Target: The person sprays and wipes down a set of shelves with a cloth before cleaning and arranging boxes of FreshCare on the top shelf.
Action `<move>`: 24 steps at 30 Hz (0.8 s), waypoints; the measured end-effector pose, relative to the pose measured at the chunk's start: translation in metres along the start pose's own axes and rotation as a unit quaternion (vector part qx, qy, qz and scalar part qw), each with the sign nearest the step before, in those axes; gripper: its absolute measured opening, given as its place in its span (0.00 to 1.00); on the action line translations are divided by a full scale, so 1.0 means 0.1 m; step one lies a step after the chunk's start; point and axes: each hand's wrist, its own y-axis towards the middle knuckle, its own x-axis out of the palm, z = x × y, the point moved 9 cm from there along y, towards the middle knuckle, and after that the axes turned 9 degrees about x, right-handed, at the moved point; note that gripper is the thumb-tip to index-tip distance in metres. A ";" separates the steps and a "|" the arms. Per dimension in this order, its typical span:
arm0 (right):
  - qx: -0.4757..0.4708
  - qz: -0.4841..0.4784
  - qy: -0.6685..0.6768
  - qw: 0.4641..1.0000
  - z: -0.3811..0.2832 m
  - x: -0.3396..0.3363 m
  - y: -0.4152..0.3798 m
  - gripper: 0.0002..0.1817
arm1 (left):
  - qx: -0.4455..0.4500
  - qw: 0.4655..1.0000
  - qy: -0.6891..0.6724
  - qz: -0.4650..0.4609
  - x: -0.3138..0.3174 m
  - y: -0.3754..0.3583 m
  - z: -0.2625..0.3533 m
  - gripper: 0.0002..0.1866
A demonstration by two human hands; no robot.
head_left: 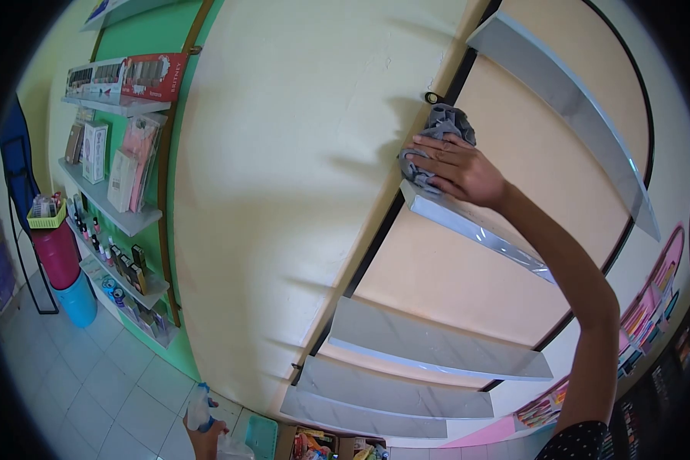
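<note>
Right arm (596, 303) presses one cloth (451, 123), left hand (204, 441) holds one bottle (198, 411).

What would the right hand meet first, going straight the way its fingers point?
The grey cloth, which the right hand is touching. Beyond that, the cream wall looks next in line, though depth is hard to judge.

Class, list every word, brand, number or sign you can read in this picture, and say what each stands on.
"BRITNEY": running up the right end of the red box.
Smaller print on the red box: too small to read for certain.
White box: markings too small to read.
Packets at lower right: too blurred to read.
No other text is legible.
</note>
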 end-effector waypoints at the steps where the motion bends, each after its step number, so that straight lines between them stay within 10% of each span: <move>1: -0.043 0.002 -0.033 0.999 0.05 -0.03 0.01 0.23 | 0.001 1.000 -0.002 0.001 0.00 0.02 0.01 0.27; 9: 0.123 0.171 -0.019 0.977 0.69 -0.51 0.13 0.25 | -0.010 1.000 -0.017 0.003 0.08 0.03 0.10 0.27; 16: -0.002 -0.017 0.012 1.000 0.19 -0.13 0.00 0.25 | -0.014 0.999 -0.042 0.003 0.37 0.03 0.22 0.26; 24: 0.169 0.203 -0.024 0.964 0.83 -0.62 0.16 0.27 | -0.012 0.999 -0.048 0.002 0.47 -0.03 0.28 0.26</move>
